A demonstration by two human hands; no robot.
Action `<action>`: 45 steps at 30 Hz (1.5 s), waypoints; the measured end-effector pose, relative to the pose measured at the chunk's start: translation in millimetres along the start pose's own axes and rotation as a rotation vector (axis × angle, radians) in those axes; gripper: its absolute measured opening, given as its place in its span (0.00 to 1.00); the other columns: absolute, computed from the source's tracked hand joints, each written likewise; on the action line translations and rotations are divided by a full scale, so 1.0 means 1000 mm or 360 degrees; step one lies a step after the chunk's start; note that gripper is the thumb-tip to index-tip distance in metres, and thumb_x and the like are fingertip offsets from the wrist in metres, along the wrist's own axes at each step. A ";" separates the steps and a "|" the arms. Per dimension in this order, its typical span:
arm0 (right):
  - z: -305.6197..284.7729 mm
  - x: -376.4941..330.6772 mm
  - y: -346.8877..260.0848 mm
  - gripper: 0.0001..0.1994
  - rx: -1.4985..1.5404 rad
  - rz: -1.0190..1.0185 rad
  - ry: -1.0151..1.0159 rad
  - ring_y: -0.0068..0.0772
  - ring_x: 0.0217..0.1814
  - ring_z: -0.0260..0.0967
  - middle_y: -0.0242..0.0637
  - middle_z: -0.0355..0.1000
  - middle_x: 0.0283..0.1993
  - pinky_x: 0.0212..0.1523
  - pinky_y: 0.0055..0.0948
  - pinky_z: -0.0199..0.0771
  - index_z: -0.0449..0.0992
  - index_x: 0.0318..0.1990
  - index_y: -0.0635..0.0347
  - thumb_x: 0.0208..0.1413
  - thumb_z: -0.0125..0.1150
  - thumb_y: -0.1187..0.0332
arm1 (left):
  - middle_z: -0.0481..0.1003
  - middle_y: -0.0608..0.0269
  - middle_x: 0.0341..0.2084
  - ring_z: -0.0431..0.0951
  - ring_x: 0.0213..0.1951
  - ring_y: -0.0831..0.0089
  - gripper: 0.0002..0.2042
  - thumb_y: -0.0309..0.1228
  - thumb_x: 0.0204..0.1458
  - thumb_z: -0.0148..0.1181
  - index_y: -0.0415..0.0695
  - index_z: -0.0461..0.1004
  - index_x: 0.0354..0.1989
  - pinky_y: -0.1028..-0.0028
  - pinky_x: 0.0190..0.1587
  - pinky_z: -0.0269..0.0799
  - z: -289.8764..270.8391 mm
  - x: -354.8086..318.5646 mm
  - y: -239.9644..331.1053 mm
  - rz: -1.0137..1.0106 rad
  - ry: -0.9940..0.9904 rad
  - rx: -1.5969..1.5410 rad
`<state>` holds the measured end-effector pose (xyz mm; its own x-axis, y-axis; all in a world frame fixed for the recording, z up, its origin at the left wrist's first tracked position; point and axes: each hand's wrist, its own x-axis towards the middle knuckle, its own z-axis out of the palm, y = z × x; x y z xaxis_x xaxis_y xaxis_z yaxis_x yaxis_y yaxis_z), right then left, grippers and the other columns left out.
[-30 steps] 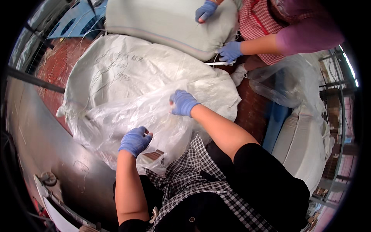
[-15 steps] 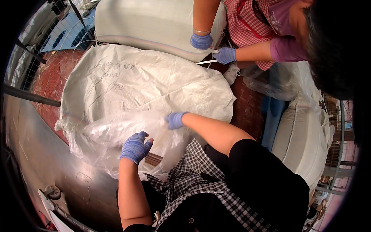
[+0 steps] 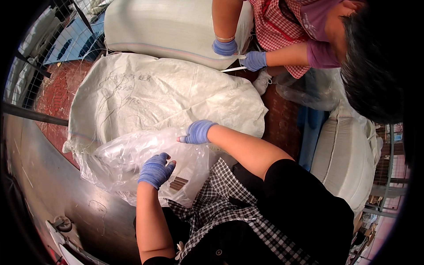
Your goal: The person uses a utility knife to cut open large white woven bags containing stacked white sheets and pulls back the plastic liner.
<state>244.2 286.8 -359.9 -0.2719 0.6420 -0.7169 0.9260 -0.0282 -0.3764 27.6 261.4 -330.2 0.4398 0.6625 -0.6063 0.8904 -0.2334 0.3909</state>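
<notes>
Clear plastic film (image 3: 128, 148) lies spread over the near side of a white woven sack (image 3: 176, 92), loose and crumpled, with no tie or seal visible on it. The left hand (image 3: 155, 170), gloved in blue, rests against it beside some brown strips (image 3: 179, 183); the right hand (image 3: 198, 132) is at its upper edge. Whether either grip pinches film, I cannot tell. Beyond, a plump sack (image 3: 176, 31) lies filled, its corner beside a co-worker's gloved hand (image 3: 255, 61) and a white strap (image 3: 234, 69).
</notes>
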 end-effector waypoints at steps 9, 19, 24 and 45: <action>-0.003 0.010 0.026 0.40 0.0047 0.0096 0.0096 0.47 0.44 0.69 0.50 0.73 0.36 0.48 0.41 0.65 0.77 0.33 0.67 0.54 0.27 0.36 | 0.75 0.46 0.35 0.74 0.40 0.55 0.21 0.46 0.49 0.53 0.41 0.71 0.42 0.63 0.45 0.68 0.002 0.003 0.005 0.0028 0.0011 -0.0004; -0.002 0.010 0.030 0.39 0.0032 0.0102 0.0052 0.47 0.42 0.69 0.49 0.73 0.34 0.47 0.40 0.65 0.77 0.32 0.66 0.53 0.28 0.35 | 0.75 0.46 0.35 0.74 0.41 0.55 0.21 0.46 0.49 0.53 0.41 0.71 0.42 0.63 0.46 0.68 0.003 0.007 0.007 0.0013 -0.0026 0.0003; -0.006 0.009 0.032 0.40 0.0039 0.0124 0.0050 0.46 0.42 0.70 0.49 0.73 0.33 0.47 0.40 0.65 0.77 0.32 0.69 0.54 0.28 0.36 | 0.75 0.47 0.35 0.74 0.41 0.55 0.20 0.45 0.49 0.54 0.41 0.71 0.42 0.63 0.46 0.68 0.003 0.009 0.007 0.0032 -0.0014 0.0000; -0.020 0.008 0.069 0.25 0.0206 0.0212 0.1081 0.43 0.45 0.68 0.47 0.71 0.42 0.47 0.36 0.66 0.71 0.41 0.60 0.50 0.49 0.45 | 0.75 0.47 0.35 0.74 0.41 0.55 0.21 0.46 0.49 0.53 0.41 0.71 0.43 0.63 0.46 0.67 0.004 0.010 0.007 0.0040 -0.0018 0.0013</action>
<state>310.7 305.2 -380.0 0.1044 0.9620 -0.2522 0.8899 -0.2036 -0.4081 38.7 264.0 -336.5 0.4634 0.6482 -0.6042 0.8799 -0.2559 0.4004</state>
